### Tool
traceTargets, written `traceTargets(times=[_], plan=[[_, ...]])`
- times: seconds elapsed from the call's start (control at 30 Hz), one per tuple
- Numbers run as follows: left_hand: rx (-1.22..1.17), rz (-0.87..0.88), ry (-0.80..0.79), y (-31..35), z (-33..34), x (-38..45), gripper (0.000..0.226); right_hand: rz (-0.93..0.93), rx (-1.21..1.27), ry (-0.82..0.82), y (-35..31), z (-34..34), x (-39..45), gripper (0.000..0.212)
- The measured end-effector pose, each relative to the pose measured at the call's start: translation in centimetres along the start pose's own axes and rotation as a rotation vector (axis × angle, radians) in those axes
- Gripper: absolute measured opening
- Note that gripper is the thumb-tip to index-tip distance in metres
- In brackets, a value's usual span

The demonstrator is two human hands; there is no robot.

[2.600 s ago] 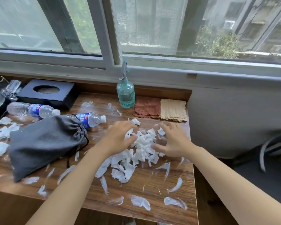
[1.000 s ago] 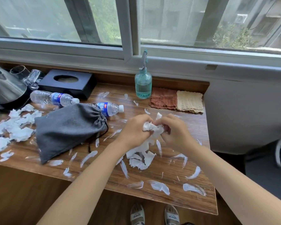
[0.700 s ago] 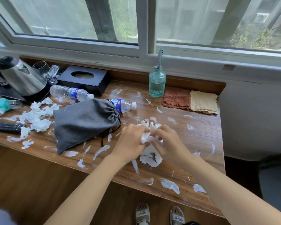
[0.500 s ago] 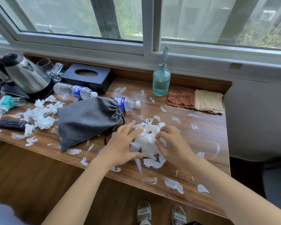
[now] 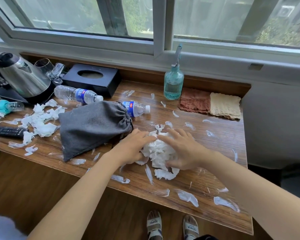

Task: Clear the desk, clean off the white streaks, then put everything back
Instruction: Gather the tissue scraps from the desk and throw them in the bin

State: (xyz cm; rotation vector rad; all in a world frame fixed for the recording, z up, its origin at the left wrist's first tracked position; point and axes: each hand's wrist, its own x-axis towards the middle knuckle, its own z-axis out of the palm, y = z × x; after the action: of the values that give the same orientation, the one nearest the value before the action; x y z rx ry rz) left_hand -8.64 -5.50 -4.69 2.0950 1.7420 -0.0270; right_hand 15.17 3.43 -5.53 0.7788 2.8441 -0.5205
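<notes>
Currently left hand [image 5: 131,148] and right hand [image 5: 182,151], fingers loosely spread, cup the crumpled white paper-scrap pile [image 5: 158,150] ungripped; lifting could shed scraps onto the streaked wooden desk [image 5: 215,186].

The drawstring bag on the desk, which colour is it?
The drawstring bag is dark grey, seen in the head view.
</notes>
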Motion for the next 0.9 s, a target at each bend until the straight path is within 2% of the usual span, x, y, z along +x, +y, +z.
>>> traceTargets(times=[0.17, 0.33, 0.43, 0.5, 0.6, 0.73, 0.9], plan=[[-0.038, 0.040, 0.108, 0.3, 0.7, 0.4, 0.053, -0.021, 0.051, 0.039, -0.2, 0.7, -0.6, 0.109], [-0.208, 0.014, 0.208, 1.3, 1.4, 0.7, 0.044, 0.013, 0.107, 0.152, -0.7, 2.5, 0.3, 0.080], [-0.171, 0.008, 0.229, 1.5, 1.1, 1.0, 0.037, 0.013, 0.205, 0.188, -0.7, 2.2, 0.5, 0.066], [-0.156, -0.006, 0.229, 1.3, 0.6, 1.2, 0.033, 0.050, 0.332, 0.224, -0.5, 1.5, 0.2, 0.050], [-0.209, -0.017, 0.215, 1.0, -0.4, 1.9, 0.028, 0.123, 0.503, 0.287, 0.2, 0.5, -0.5, 0.046], [-0.311, 0.015, 0.243, 1.4, -1.3, 3.2, 0.024, 0.222, 0.709, 0.360, 1.0, -0.4, -1.3, 0.022], [-0.364, 0.011, 0.264, 2.1, -1.2, 4.2, 0.026, 0.263, 0.808, 0.391, 1.1, -1.2, -1.6, 0.017]])
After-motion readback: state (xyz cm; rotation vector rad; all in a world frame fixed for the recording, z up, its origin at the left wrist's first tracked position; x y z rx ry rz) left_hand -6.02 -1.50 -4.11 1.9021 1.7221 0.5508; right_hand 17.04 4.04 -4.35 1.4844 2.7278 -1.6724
